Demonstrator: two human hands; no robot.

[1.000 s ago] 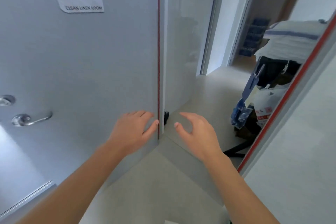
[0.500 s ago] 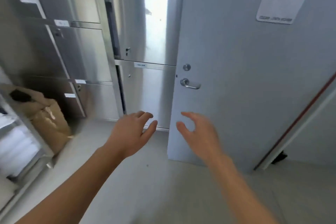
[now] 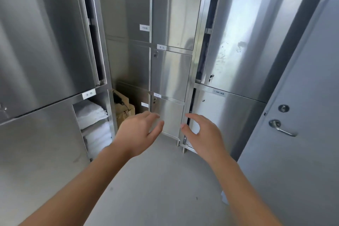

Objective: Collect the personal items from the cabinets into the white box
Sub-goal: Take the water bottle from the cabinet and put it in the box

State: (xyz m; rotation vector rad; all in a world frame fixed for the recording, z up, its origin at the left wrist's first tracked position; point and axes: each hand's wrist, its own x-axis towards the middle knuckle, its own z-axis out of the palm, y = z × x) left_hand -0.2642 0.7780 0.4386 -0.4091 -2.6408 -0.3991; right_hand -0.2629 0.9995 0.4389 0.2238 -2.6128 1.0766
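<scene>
Your left hand: your left hand (image 3: pixel 136 135) hangs in mid-air in front of you, fingers loosely spread and slightly curled, holding nothing and touching nothing.
Your right hand: your right hand (image 3: pixel 202 135) mirrors it at the same height, thumb and fingers parted in a loose arc, also empty.
Cabinets: steel cabinets (image 3: pixel 170 73) wrap around you on three sides; the centre stack stands straight ahead beyond your fingertips, its doors shut.
Open compartment: the only interior you can see into is the lower-left compartment (image 3: pixel 92 124), to the left of your left hand and apart from it; it holds folded white linen (image 3: pixel 91 113) on shelves, not obviously personal items.
Personal items: none can be made out from here; whatever you are after is likely behind a door.
White box: it is not in view, so you cannot tell where it sits.
Ajar doors: the tall door (image 3: pixel 245 38) on the right stands slightly open, with a dark gap along its left edge, above and ahead of your right hand.
Nearer hand: for the right-side gap your right hand is closer; for the open linen compartment, your left.
Other things: a brown cardboard box (image 3: pixel 122 108) sits in the corner on the floor, and a grey room door (image 3: pixel 302 97) with a lever handle (image 3: pixel 278 127) stands at far right.
</scene>
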